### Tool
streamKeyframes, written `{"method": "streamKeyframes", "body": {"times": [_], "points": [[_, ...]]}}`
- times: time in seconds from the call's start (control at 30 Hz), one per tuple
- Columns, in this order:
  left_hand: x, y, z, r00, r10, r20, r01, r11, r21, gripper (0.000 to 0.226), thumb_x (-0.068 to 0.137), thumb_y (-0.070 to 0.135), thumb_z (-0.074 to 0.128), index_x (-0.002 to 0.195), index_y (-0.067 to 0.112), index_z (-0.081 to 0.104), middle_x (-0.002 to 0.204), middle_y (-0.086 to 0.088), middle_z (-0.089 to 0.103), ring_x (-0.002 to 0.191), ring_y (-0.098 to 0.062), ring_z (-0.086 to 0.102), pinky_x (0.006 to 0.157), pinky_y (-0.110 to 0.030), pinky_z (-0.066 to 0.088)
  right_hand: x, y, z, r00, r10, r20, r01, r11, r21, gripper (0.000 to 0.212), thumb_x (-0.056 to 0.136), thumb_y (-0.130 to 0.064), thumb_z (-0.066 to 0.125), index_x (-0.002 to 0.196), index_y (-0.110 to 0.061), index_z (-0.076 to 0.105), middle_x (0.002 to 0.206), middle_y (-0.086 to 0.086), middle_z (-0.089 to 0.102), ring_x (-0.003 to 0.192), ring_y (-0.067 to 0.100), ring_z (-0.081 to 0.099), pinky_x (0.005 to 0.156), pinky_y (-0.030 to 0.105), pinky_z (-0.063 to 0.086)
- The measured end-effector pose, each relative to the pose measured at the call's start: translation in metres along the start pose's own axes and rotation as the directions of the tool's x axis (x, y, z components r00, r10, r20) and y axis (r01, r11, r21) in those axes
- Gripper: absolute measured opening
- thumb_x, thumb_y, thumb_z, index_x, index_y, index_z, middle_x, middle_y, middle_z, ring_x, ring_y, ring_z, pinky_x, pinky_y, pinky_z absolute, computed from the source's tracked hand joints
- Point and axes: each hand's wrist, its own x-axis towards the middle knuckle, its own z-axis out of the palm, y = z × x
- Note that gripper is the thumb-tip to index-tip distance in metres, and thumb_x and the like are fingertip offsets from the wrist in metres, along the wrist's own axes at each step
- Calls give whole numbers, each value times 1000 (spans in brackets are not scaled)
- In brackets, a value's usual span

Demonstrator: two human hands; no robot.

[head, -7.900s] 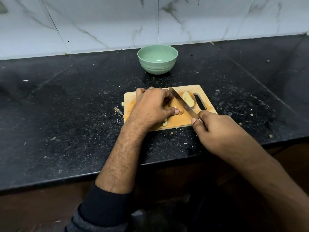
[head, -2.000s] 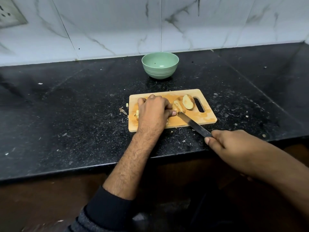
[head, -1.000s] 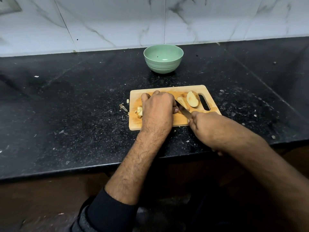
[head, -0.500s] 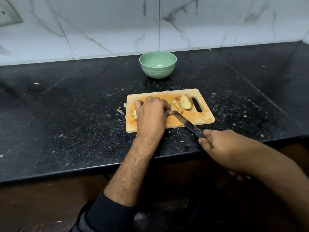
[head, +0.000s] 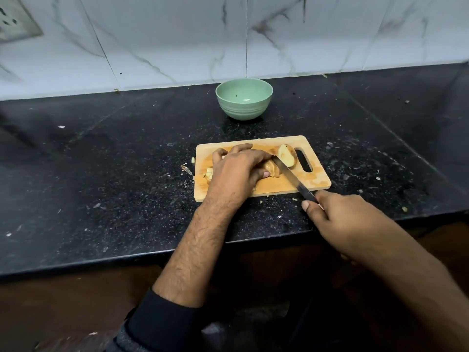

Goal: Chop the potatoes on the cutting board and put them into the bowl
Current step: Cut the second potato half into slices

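A small wooden cutting board point(head: 314, 177) lies on the black counter. My left hand point(head: 236, 171) presses down on a potato piece point(head: 271, 170), most of it hidden under my fingers. My right hand point(head: 340, 217) grips the handle of a knife point(head: 289, 175) whose blade runs across that piece by my fingertips. A potato half point(head: 286, 155) lies cut side up beside the board's handle slot. A small cut chunk point(head: 209, 174) peeks out at the left of my hand. The green bowl point(head: 244, 99) stands behind the board, with nothing in it but a speck.
Black stone counter point(head: 114, 174) speckled with crumbs and peel bits, its front edge just below my right hand. A peel scrap point(head: 187, 170) lies left of the board. White marble-tiled wall point(head: 177, 39) behind, with a socket plate point(head: 15, 24) at the top left.
Over the last second the knife slid forward and back through the potato piece; my right hand has pulled back toward the counter edge. My left hand stays on the potato.
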Motion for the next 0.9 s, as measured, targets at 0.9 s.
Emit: {"method": "streamKeyframes", "body": {"times": [0.9], "points": [[0, -2, -4, 992, 125, 9, -124, 973, 195, 34, 98, 55, 52, 119, 35, 68, 107, 10, 61, 110, -14, 51, 95, -39, 26, 8, 1, 2, 999, -2, 47, 3, 1000, -22, 31, 105, -54, 33, 103, -28, 51, 75, 2, 58, 60, 13, 53, 60, 30, 47]]}}
